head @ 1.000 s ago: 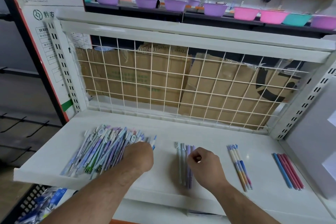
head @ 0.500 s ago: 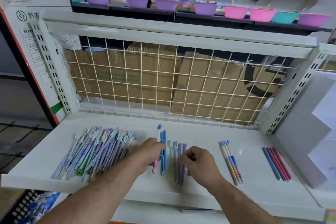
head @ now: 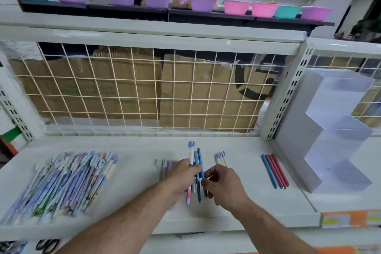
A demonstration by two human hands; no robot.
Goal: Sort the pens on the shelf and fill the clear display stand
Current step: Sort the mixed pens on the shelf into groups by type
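place: shop; signs: slotted retail shelf [head: 144, 150]; rows of plastic bowls [head: 237, 7]; pen stock [head: 66, 181]

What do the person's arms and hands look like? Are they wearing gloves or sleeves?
No gloves and no sleeves show. The left hand and right hand are bare, and both forearms are bare all the way to the bottom of the picture, with some hair on them. I see no watch, ring or bracelet.
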